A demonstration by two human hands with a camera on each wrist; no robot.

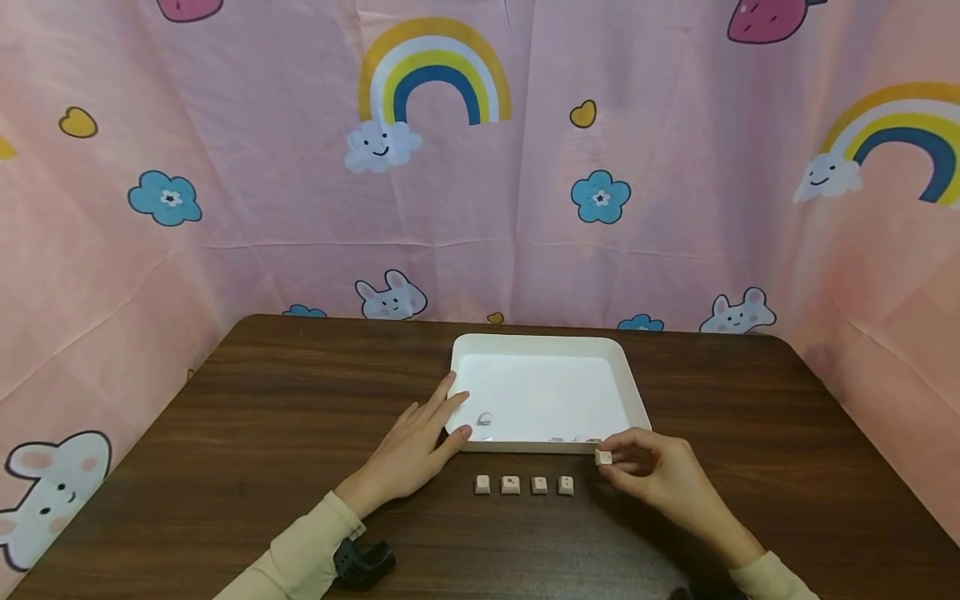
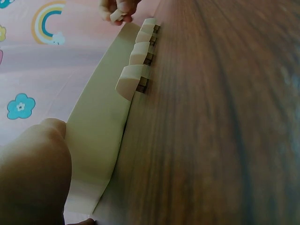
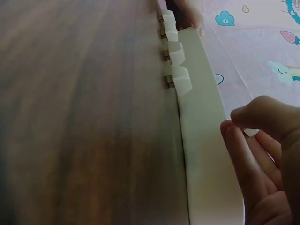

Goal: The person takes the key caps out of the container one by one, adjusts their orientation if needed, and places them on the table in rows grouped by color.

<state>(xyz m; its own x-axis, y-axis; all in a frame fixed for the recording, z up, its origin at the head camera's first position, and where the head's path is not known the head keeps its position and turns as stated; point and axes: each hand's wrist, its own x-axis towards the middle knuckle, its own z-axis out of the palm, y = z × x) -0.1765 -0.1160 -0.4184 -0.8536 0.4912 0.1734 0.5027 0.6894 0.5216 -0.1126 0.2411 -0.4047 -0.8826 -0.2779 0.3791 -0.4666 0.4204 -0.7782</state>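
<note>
A person at a dark wood-grain table [image 1: 322,392] pinches a cream keyboard keycap [image 1: 603,457] between the thumb and fingers of the right hand [image 1: 663,473], near the close right corner of a shallow white tray [image 1: 633,392]. The held keycap is raised off the wood, roughly at rim height as the left wrist view shows it, and is not set down. The left hand [image 1: 408,454] grips nothing; its fingers lie spread along the tray's left side, thumb by the near left corner, apparently steadying it. Between the tray and the person, four loose keycaps stand in a straight, spaced line: an end keycap [image 1: 482,484] on the left, a slightly wider keycap [image 1: 511,485] next to it, then a third keycap [image 1: 539,485] and a fourth keycap [image 1: 566,485], none touching its neighbor. Their printed legends are too small to read. The work looks well under way: four pieces appear placed, and the one in the fingers seems to be the fifth, with a stretch of bare wood to the row's right. How much remains is harder to judge. A small, clear, ring-like object [image 1: 484,419] shows on the tray floor, and faint shapes peek over the near wall, too hidden to identify or count.
</note>
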